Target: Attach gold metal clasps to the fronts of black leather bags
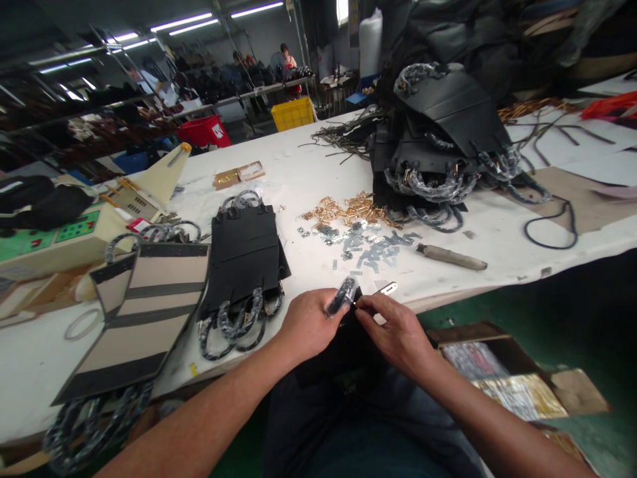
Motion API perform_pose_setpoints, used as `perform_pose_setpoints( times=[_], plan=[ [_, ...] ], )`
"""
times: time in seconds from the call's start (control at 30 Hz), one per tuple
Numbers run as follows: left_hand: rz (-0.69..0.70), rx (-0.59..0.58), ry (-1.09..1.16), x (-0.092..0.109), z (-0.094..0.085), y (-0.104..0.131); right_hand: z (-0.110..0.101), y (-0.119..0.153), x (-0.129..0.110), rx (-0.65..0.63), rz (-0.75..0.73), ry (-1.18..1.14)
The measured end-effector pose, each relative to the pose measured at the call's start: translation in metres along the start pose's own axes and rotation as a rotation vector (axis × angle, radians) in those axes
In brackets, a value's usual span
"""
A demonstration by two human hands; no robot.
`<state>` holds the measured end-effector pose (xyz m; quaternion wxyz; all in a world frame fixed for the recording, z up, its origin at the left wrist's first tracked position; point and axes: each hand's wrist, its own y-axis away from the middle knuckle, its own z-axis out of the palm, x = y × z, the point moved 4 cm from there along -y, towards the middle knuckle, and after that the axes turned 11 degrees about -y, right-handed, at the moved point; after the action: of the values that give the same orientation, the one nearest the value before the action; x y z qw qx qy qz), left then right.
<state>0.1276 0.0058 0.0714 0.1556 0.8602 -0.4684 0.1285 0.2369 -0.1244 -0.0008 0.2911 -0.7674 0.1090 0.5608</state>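
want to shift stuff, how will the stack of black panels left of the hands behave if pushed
The black panels are probably stiff, lying flat. They may fan out, since their edges lie uneven. The plastic-wrapped handles look shiny, so could be slippery.

Across the room I see a yellow crate [292, 115], and a red bin [196, 134] is standing to the left of it. Above, long lamps [182, 22] are shining.
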Motion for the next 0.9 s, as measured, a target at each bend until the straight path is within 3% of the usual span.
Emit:
perform_pose_setpoints(
  times=[0.47, 0.73, 0.83, 0.9],
  plan=[
    [0.052, -0.005, -0.03, 0.008, 0.004, 0.009, -0.006, -0.007, -0.013, -0.167, 0.086, 0.012],
    [0.161, 0.024, -0.07, 0.015, -0.013, 0.013, -0.029, -0.023, -0.01, -0.009, 0.014, 0.046],
    [0.214, -0.004, -0.024, 0.015, -0.015, 0.015, -0.035, -0.027, -0.011, -0.168, -0.009, 0.037],
    [0.239, -0.026, 0.007, 0.015, -0.015, 0.016, -0.034, -0.026, -0.009, -0.314, 0.079, -0.075]
  ],
)
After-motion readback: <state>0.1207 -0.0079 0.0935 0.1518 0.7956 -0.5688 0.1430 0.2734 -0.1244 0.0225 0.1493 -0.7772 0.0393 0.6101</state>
